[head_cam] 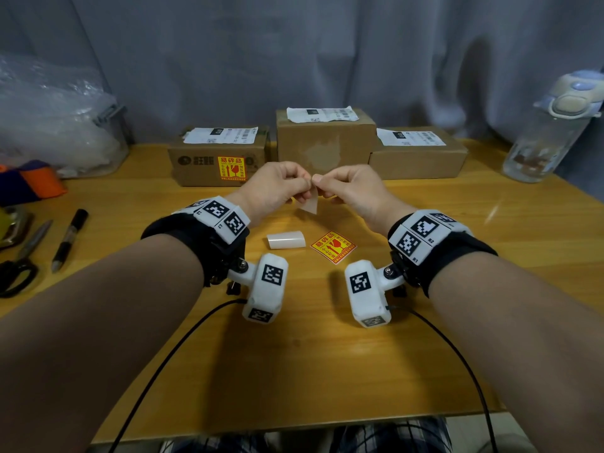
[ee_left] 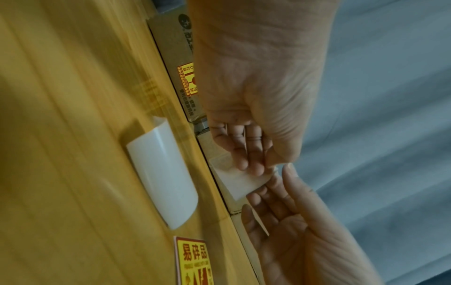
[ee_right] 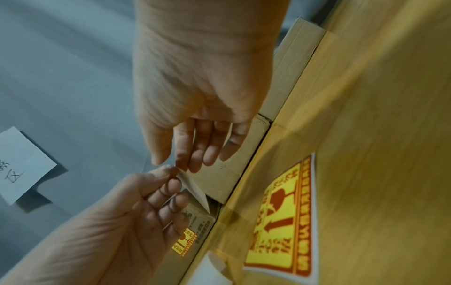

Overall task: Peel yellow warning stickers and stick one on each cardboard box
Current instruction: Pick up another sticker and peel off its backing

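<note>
Three cardboard boxes stand in a row at the back of the table: the left box [head_cam: 199,165], the taller middle box [head_cam: 327,142] and the right box [head_cam: 421,161]. The left box has a yellow warning sticker [head_cam: 231,171] on its front. Above the table centre, my left hand [head_cam: 302,183] and right hand [head_cam: 322,184] meet and together pinch the top corner of a held sticker [head_cam: 310,204], [ee_left: 241,181], [ee_right: 195,190], which shows only its pale back. Another yellow sticker [head_cam: 333,247] lies flat on the table beside a curled white backing paper [head_cam: 286,240].
A clear water bottle [head_cam: 549,135] stands at the right edge. A plastic bin of bubble wrap [head_cam: 55,125] fills the back left. A black marker [head_cam: 70,238], a pen [head_cam: 34,240] and scissors [head_cam: 16,276] lie at the left. Two black cables [head_cam: 170,361] trail toward the front edge.
</note>
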`<action>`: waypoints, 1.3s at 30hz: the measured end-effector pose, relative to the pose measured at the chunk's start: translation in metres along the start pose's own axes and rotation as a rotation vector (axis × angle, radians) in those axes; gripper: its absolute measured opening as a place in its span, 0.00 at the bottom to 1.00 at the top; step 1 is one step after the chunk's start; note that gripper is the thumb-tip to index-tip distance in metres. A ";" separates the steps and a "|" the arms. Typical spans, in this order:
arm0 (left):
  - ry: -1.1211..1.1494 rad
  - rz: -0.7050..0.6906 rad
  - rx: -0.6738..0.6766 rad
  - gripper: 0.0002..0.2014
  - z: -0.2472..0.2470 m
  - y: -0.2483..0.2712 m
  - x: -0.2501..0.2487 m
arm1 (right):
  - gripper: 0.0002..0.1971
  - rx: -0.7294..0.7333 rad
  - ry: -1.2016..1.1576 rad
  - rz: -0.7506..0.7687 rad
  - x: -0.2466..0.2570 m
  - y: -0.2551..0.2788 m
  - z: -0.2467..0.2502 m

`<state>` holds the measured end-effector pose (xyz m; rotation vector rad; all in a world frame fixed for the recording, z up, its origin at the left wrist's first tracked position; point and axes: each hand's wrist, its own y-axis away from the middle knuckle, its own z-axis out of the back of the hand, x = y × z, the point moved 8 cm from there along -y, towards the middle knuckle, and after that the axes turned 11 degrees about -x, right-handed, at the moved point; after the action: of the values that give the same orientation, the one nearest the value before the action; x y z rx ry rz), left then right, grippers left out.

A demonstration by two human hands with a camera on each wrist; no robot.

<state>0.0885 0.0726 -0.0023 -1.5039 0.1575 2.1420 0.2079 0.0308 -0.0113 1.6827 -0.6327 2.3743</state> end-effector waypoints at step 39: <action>0.035 0.099 -0.206 0.03 0.013 -0.004 0.013 | 0.10 -0.172 -0.073 -0.002 -0.001 -0.007 0.013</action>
<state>0.0760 0.0851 -0.0083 -1.6816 0.0234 2.2684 0.2224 0.0317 -0.0071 1.7009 -0.8215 2.1951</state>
